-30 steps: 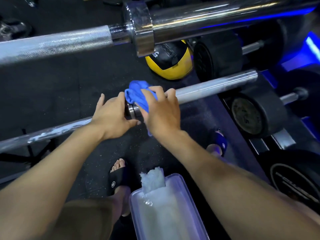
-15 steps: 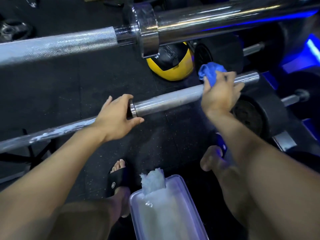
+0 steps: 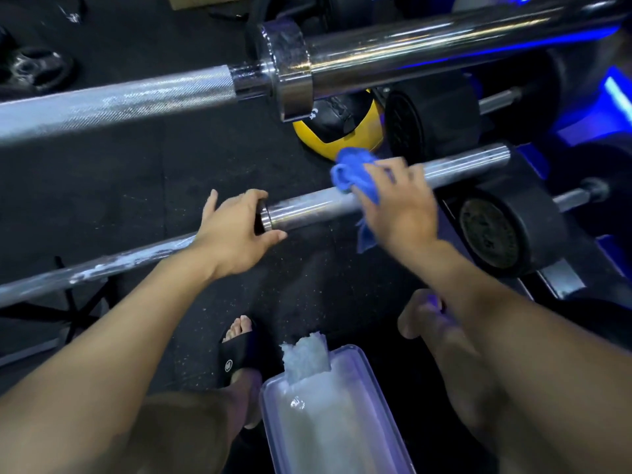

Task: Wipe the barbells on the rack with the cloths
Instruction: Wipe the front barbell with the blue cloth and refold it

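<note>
The right hand (image 3: pixel 400 203) has its grip clamped on a blue cloth (image 3: pixel 352 174), pressing it against the sleeve of the lower barbell (image 3: pixel 461 164), about midway along the sleeve. The left hand (image 3: pixel 236 230) curls around that bar's collar (image 3: pixel 263 218), fingers over the top and thumb beneath. Bare sleeve shows on both sides of the cloth, out to the free end on the right. A second, thicker barbell (image 3: pixel 444 46) runs above, well apart. Two barbells in all. Below, a clear plastic box (image 3: pixel 372 378) holds a white cloth (image 3: pixel 304 354). A black slipper (image 3: pixel 236 357) bears a small round logo, unreadable.
</note>
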